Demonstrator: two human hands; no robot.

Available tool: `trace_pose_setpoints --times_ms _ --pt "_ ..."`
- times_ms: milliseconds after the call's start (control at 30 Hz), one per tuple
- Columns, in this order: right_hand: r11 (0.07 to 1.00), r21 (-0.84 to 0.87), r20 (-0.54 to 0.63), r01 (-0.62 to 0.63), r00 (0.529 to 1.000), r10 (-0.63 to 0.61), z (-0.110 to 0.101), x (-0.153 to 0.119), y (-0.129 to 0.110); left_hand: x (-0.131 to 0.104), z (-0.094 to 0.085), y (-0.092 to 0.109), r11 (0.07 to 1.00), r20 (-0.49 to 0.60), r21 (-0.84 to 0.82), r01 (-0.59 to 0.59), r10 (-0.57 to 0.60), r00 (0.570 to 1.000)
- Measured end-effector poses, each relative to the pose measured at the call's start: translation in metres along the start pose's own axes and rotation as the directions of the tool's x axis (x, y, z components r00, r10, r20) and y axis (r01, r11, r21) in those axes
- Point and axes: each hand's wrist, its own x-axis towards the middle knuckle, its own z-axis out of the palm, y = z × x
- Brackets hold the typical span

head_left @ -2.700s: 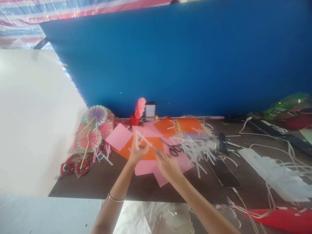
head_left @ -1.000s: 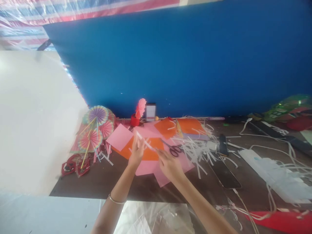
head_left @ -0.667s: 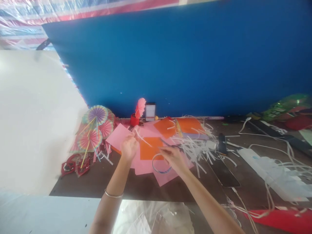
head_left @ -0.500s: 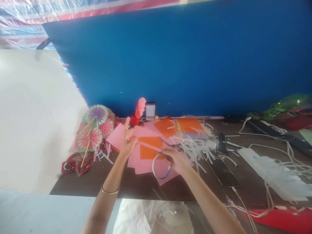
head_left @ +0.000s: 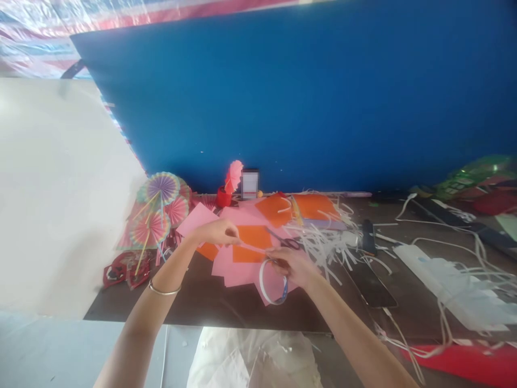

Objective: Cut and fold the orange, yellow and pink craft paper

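Note:
My left hand (head_left: pixel 218 232) is closed, its fingertips pinching the left end of a thin pink paper strip (head_left: pixel 252 248). The strip's other end is between the fingers of my right hand (head_left: pixel 288 262), which is closed too. A white and blue ring (head_left: pixel 262 283), like a roll of tape, hangs below my right fingers. Beneath the strip lies an orange sheet (head_left: pixel 246 256) on overlapping pink sheets (head_left: pixel 232 275). Scissors (head_left: pixel 290 243) with dark handles rest just beyond my right hand.
Folded paper fans (head_left: pixel 149 229) stand at the left. A red tape roll (head_left: pixel 223 197) holds a pink fan at the back. White paper strips (head_left: pixel 327 242), a phone (head_left: pixel 374 288), cables and a white power strip (head_left: pixel 444 285) lie at the right.
My left hand has turned and closed its fingers on the strip's left end; they were raised and spread before. The ring under my right hand has swung slightly right and down.

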Motion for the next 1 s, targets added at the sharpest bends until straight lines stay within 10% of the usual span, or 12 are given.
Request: trace_pose_setpoints --times_ms 433,733,1000 --pt "0.988 -0.149 0.005 -0.039 0.999 0.04 0.0 -0.005 -0.001 0.01 0.011 -0.003 0.989 0.105 0.146 -0.037 0.022 0.994" --pt "0.974 -0.22 0.067 -0.051 0.995 0.067 -0.003 -0.006 -0.004 0.039 0.038 0.008 0.987 0.334 -0.151 -0.062 0.11 0.936" --pt "0.958 -0.274 0.08 -0.077 0.991 0.103 -0.002 -0.011 -0.007 0.034 0.047 0.012 0.987 0.311 -0.137 -0.083 0.122 0.943"
